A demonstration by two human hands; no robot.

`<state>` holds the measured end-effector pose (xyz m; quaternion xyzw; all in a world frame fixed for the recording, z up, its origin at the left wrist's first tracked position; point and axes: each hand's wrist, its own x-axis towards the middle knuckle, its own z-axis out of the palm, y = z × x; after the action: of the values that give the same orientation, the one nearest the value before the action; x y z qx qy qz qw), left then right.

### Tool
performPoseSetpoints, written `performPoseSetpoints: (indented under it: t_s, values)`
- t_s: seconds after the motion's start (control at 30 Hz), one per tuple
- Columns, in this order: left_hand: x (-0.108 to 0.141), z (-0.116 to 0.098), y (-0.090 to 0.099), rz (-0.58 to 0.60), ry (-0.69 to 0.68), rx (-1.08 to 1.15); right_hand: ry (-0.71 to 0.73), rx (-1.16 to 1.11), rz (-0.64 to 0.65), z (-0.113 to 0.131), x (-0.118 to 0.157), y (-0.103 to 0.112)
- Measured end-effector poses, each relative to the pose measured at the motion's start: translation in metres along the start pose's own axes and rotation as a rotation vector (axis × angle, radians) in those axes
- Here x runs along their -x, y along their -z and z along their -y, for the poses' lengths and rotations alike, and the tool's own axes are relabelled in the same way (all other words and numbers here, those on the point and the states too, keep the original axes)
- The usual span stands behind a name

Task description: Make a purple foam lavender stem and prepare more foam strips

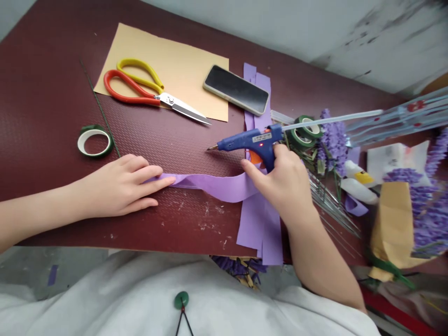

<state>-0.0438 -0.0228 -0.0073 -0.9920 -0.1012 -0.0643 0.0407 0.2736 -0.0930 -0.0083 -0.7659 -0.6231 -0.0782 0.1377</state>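
My left hand lies flat on the table with its fingers stretched out, pressing down the left end of a purple ribbon strip. From there the strip runs right, partly folded and twisted, to beneath my right hand. That hand is wrapped around the handle of a blue hot glue gun, whose nozzle points left above the table. A red light glows on the gun, and a long clear glue stick sticks out of its back. More purple strips lie under the gun and my right wrist.
Red-and-yellow-handled scissors and a phone rest on tan paper at the back. Green tape and a thin green wire lie left. Purple flowers, wires and a brown paper wrap crowd the right.
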Motion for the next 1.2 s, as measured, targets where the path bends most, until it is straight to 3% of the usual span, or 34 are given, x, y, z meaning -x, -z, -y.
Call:
performPoseSetpoints:
  t_s: [0.13,0.23,0.3,0.4,0.47,0.67,1.03,1.2]
  values:
    - [0.000,-0.001,-0.002,-0.045,-0.008,-0.003,0.043,0.160,0.023,-0.003,0.002,0.001]
    - [0.000,-0.001,-0.003,-0.065,-0.007,0.011,0.100,0.081,-0.173,0.005,0.009,0.016]
    - [-0.001,-0.001,-0.003,-0.076,0.001,0.028,0.283,-0.079,-0.274,0.017,0.015,0.025]
    - [-0.001,0.000,-0.001,-0.096,0.020,0.095,0.599,-0.223,-0.155,0.034,0.024,0.025]
    - [0.000,0.002,0.000,-0.107,0.032,0.160,0.673,-0.215,-0.083,0.040,0.026,0.016]
    - [0.003,0.006,0.003,-0.102,0.049,0.204,0.676,-0.182,-0.133,0.035,0.019,-0.007]
    - [0.006,0.010,0.010,-0.039,0.092,0.192,0.752,-0.269,-0.195,0.035,0.015,-0.009]
    - [0.006,0.009,0.009,-0.043,0.066,0.154,0.814,-0.286,-0.150,0.034,0.015,-0.010]
